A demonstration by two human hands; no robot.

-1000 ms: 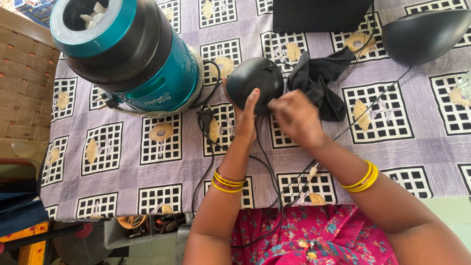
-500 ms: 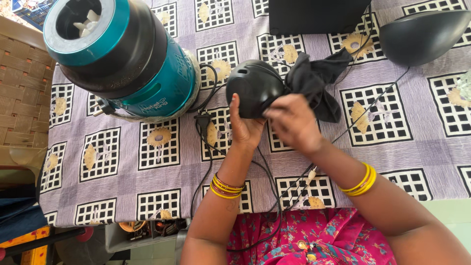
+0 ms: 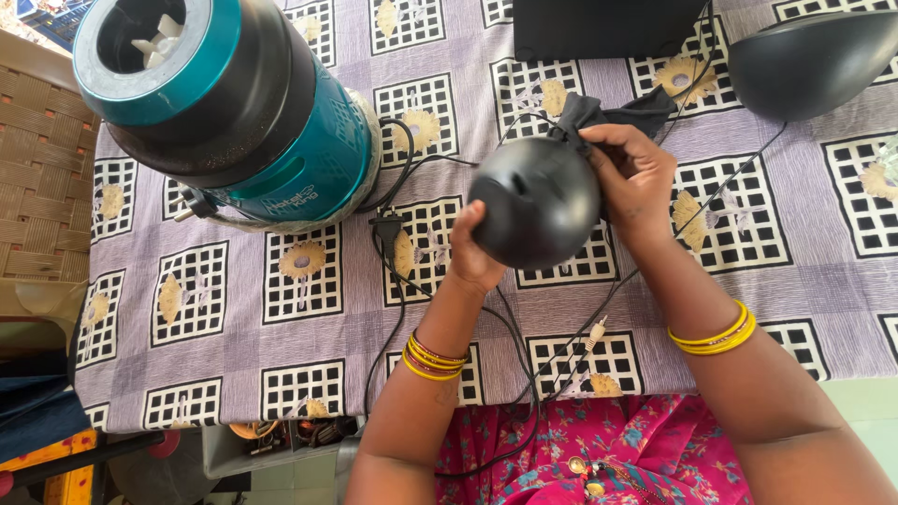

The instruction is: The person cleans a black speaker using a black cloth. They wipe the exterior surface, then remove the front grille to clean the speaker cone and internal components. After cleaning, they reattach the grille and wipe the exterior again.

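Checked tablecloth [image 3: 309, 281], black dome [image 3: 535, 213] blurred, cloth [image 3: 608, 114] partly behind right hand [image 3: 636, 178]

black rounded speaker [image 3: 535, 213] | lifted above table, tilted | black cloth [image 3: 599, 114] bunched against its upper right

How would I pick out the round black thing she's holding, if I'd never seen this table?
Start at the big teal mixer base on the purple checked tablecloth. Just right of it, both hands lift a small black dome-shaped speaker. Unlike the larger black speaker lying at the far right corner, it is raised and has a black cloth against it.
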